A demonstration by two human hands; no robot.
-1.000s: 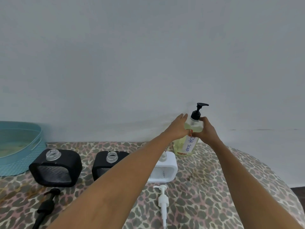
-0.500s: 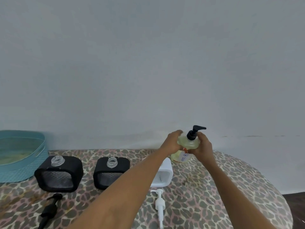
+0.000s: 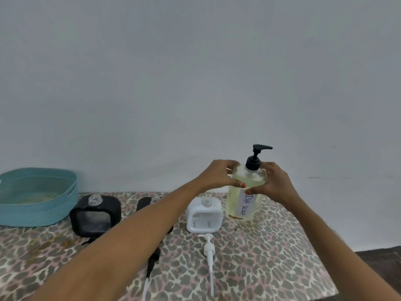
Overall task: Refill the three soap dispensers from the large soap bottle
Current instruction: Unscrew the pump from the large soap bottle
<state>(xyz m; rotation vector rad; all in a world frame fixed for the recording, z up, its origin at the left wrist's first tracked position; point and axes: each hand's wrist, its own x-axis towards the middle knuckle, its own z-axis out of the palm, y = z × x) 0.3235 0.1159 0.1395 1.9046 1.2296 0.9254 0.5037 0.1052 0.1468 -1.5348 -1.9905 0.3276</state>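
While both hands grip it near the top, the bottle (image 3: 240,200) sits just right of centre in the frame, clear plastic filled with pale yellow liquid. A white label down its front reads "ISH SOAP" in handwriting. Its black pump head (image 3: 254,161) is screwed on, spout pointing toward the right of the frame. The left hand (image 3: 219,174) curls round the bottle's left shoulder, thumb in front. The right hand (image 3: 275,181) wraps the right shoulder, fingers just under the pump collar. The bottle leans slightly; its base seems to touch the cloth (image 3: 271,257), though it may be held just above it.

Just left of the bottle stands a white dispenser (image 3: 204,216), its neck uncapped. A white pump (image 3: 209,250) lies on the cloth below it, tube pointing toward the bottom edge. Further left, a black dispenser (image 3: 95,216) stands with its clear neck uncapped. Between the two, a second black dispenser (image 3: 144,203) is mostly hidden behind the left forearm. A black pump (image 3: 152,261) lies partly under that forearm.

At the left edge sits a teal basket (image 3: 36,198). The cloth is leopard print. A plain grey wall (image 3: 195,83) fills the upper half of the frame.
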